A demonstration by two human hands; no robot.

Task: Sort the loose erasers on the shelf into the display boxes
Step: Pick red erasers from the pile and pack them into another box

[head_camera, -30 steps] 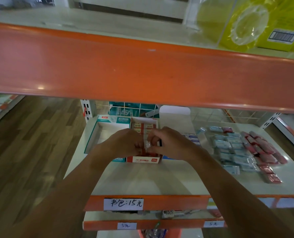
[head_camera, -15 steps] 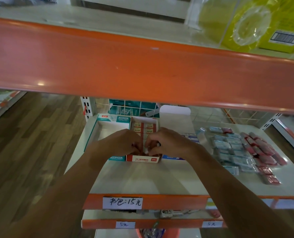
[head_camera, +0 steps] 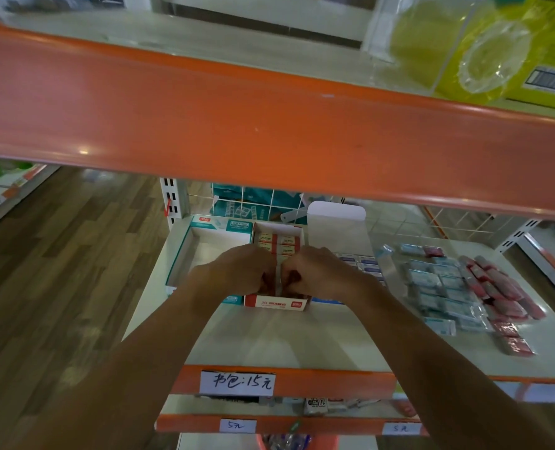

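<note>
Eraser in hand: A small pale eraser [head_camera: 280,282] sat between the two hands, just above the front of the red-and-white cardboard display box [head_camera: 276,303]. Most of the eraser was hidden.
Left hand: The left hand [head_camera: 237,272] had its fingers [head_camera: 264,280] curled down and pinched on the eraser's left side.
Right hand: The right hand [head_camera: 321,271] had its fingers [head_camera: 290,282] curled and clamped on the eraser's right side, its knuckles nearly touching the left's.
Red box: Rows of red-and-white packed erasers [head_camera: 277,241] filled its back part.
Neighbouring boxes: A teal-and-white cardboard display box [head_camera: 180,258] stood against the red box on the left. A blue-and-white display box [head_camera: 365,264] stood on the right, partly behind the right wrist.
Loose erasers: A heap of blue-wrapped erasers [head_camera: 438,287] lay on the white shelf [head_camera: 285,336], well to the right of the boxes. Red-wrapped erasers [head_camera: 500,293] lay just beside the heap on its far right.
Surroundings: A handwritten white price label [head_camera: 237,383] was on the shelf's orange front edge. The broad orange upper shelf edge [head_camera: 269,125] ran across above, with yellow plastic-wrapped packs [head_camera: 483,56] on top.
</note>
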